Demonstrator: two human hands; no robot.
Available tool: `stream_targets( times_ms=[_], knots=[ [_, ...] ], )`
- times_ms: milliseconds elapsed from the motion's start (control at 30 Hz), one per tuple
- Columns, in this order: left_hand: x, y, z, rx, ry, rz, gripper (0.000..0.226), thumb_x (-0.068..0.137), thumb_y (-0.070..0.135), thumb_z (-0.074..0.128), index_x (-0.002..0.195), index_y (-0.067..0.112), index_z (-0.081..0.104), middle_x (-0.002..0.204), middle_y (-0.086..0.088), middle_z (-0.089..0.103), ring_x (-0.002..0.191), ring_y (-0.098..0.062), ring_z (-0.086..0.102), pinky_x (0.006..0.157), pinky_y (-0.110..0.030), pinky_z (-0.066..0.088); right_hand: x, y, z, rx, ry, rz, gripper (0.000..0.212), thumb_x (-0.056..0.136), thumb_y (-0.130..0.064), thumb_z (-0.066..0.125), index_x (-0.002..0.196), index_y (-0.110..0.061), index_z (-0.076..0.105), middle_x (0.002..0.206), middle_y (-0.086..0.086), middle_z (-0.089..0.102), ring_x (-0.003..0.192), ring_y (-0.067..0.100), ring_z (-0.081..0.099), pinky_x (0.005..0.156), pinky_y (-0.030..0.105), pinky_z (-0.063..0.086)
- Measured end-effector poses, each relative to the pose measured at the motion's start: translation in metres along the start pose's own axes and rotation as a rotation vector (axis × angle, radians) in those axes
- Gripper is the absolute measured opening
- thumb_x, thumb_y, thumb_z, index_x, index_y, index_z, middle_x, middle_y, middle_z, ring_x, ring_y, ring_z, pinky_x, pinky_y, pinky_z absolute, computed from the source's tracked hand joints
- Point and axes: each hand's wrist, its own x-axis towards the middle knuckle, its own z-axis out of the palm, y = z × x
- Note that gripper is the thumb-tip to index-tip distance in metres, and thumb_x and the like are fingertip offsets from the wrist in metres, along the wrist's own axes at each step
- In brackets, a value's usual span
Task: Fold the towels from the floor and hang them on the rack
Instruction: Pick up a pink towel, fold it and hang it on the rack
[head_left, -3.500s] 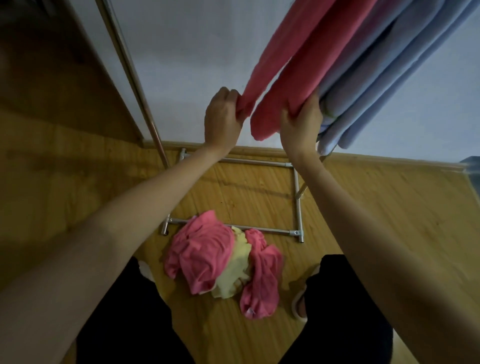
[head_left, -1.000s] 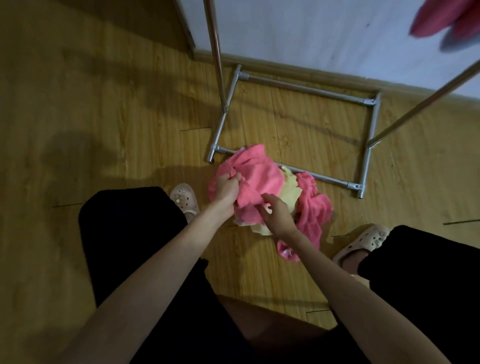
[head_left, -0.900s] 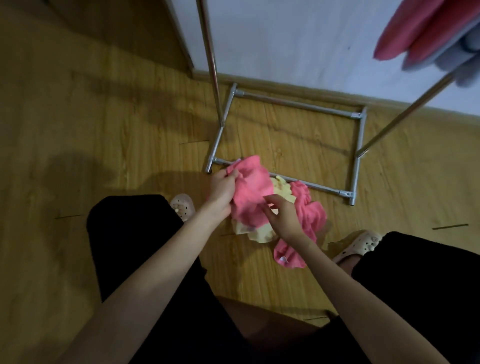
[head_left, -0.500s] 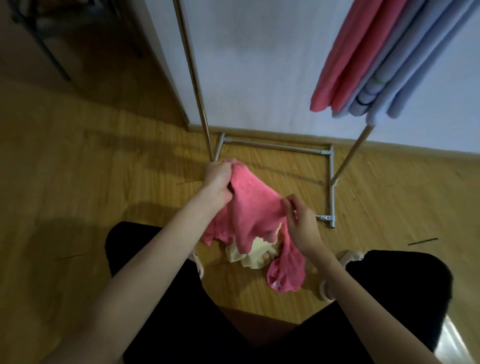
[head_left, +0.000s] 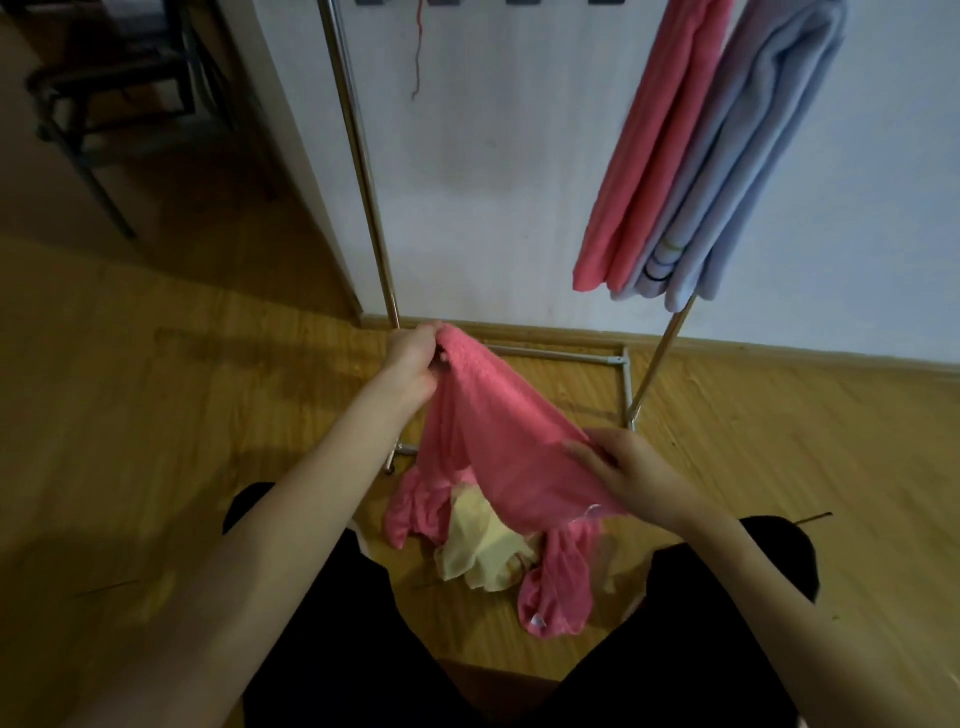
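A person's left hand (head_left: 413, 358) pinches one end of a pink towel (head_left: 498, 447), its grip closed on the cloth. The right hand (head_left: 631, 475) holds the lower edge, fingers curled round it. The towel sags between both grips, above the floor (head_left: 156, 415). Below the grips lie a yellow towel (head_left: 478, 551) and another pink one (head_left: 558, 592). Beyond the right grip, folded towels (head_left: 691, 171) hang on the rack (head_left: 358, 156).

The rack (head_left: 358, 156) top is cut off by the upper edge, and the yellow towel (head_left: 478, 551) is partly covered by the held pink towel (head_left: 498, 441).
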Motion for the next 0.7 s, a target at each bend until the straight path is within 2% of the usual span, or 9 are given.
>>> stream_targets(
  times_ms=[67,133,233,300,367,433,500,600,700],
  knots=[
    [-0.002,0.003,0.008,-0.042,-0.084,0.018,0.024,0.093,-0.007,0.048,0.072,0.005,0.049,0.065,-0.008,0.049,0.038,-0.008,0.052,0.034,-0.016,0.04,0.005,-0.021,-0.008,0.107,0.114,0.034,0.037,0.1,-0.035,0.04,0.076,-0.017,0.062,0.062,-0.008,0.063,0.056,0.004,0.054,0.055,0.023,0.044],
    [-0.009,0.002,0.012,-0.006,-0.242,0.025,0.02,0.093,-0.009,0.046,0.08,0.004,0.054,0.069,-0.009,0.058,0.05,-0.011,0.06,0.047,-0.018,0.051,0.019,-0.046,-0.017,0.222,0.281,0.03,0.035,0.103,-0.025,0.038,0.079,-0.018,0.063,0.061,-0.008,0.062,0.058,-0.002,0.05,0.055,0.02,0.04],
    [-0.021,-0.005,0.009,0.197,-0.445,0.071,0.017,0.092,-0.007,0.048,0.102,-0.001,0.059,0.084,-0.013,0.068,0.068,-0.016,0.067,0.062,-0.024,0.055,0.051,-0.073,-0.027,0.375,0.452,0.056,0.04,0.104,-0.022,0.038,0.065,-0.015,0.044,0.053,-0.011,0.042,0.051,0.0,0.038,0.051,0.017,0.034],
    [-0.029,-0.011,0.002,0.387,-0.468,0.15,0.019,0.092,-0.004,0.049,0.104,0.001,0.062,0.088,-0.01,0.068,0.073,-0.017,0.065,0.063,-0.025,0.054,0.075,-0.079,-0.027,0.507,0.488,0.199,0.041,0.103,-0.026,0.038,0.065,-0.013,0.043,0.057,0.0,0.039,0.049,0.006,0.04,0.044,0.021,0.036],
    [-0.035,-0.017,-0.01,0.599,-0.452,0.255,0.021,0.091,-0.003,0.05,0.105,0.002,0.065,0.093,-0.009,0.068,0.081,-0.018,0.065,0.067,-0.026,0.053,0.094,-0.076,-0.022,0.646,0.47,0.339,0.039,0.103,-0.026,0.038,0.067,-0.011,0.044,0.059,0.005,0.038,0.04,0.007,0.041,0.034,0.018,0.034],
    [-0.039,-0.021,-0.026,0.788,-0.501,0.315,0.027,0.087,-0.006,0.053,0.109,0.005,0.064,0.105,-0.006,0.067,0.094,-0.015,0.063,0.076,-0.026,0.052,0.104,-0.072,-0.014,0.68,0.458,0.365,0.041,0.104,-0.026,0.038,0.066,-0.01,0.042,0.061,0.009,0.039,0.032,0.006,0.037,0.032,0.016,0.029],
    [-0.041,-0.026,-0.044,0.995,-0.655,0.349,0.037,0.082,-0.006,0.061,0.115,0.011,0.061,0.115,0.001,0.062,0.106,-0.009,0.057,0.085,-0.023,0.051,0.105,-0.074,-0.008,0.671,0.463,0.322,0.046,0.104,-0.028,0.038,0.063,-0.009,0.043,0.059,0.011,0.042,0.032,0.008,0.037,0.034,0.019,0.028],
    [-0.045,-0.037,-0.058,1.168,-0.774,0.423,0.045,0.079,0.02,0.076,0.12,0.021,0.056,0.121,0.008,0.056,0.111,-0.004,0.053,0.089,-0.026,0.051,0.1,-0.085,-0.005,0.747,0.499,0.315,0.05,0.104,-0.027,0.038,0.058,-0.008,0.044,0.043,0.004,0.043,0.032,0.009,0.041,0.035,0.018,0.032],
    [-0.052,-0.046,-0.051,1.26,-0.678,0.55,0.053,0.069,0.057,0.074,0.109,0.025,0.06,0.11,0.011,0.06,0.099,-0.003,0.057,0.085,-0.026,0.051,0.1,-0.092,-0.002,0.774,0.535,0.351,0.048,0.104,-0.029,0.038,0.06,-0.009,0.044,0.036,-0.006,0.042,0.034,0.008,0.043,0.038,0.021,0.035]
  ],
)
